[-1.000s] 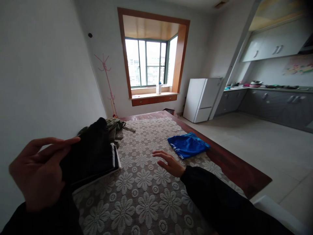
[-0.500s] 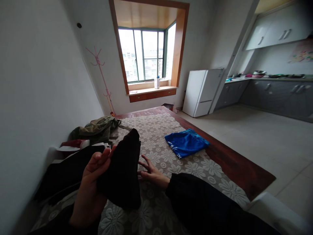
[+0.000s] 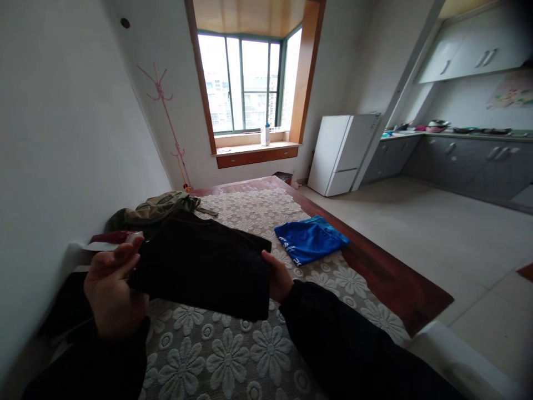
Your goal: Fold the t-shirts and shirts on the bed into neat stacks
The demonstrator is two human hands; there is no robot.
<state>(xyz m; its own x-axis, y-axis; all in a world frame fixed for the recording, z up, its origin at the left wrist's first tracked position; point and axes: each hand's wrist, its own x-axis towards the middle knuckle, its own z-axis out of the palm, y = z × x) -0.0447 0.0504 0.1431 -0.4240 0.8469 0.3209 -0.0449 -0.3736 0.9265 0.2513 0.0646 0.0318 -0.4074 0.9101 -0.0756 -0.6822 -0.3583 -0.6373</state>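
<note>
A folded black garment [image 3: 208, 266] is stretched flat between my two hands, above the lace-covered table; its exact kind does not show. My left hand [image 3: 114, 286] grips its left end, fingers bent at the edge. At the right end, my right hand [image 3: 278, 276] pinches it, thumb on top and the other fingers hidden behind the cloth. A folded blue garment [image 3: 310, 239] with white lettering lies on the table just beyond my right hand.
The flowered lace tablecloth [image 3: 229, 355] covers a reddish wooden table [image 3: 400, 283]. A green-brown backpack [image 3: 160, 205], a dark red item [image 3: 114, 238] and more dark cloth [image 3: 69, 303] lie along the left wall. A pink coat stand [image 3: 169, 122] and a white fridge [image 3: 343, 155] stand farther back.
The black garment has gone from hanging bunched in my left hand to spread out sideways. My right hand, apart from it earlier, now grips its right end; my left hand has moved left.
</note>
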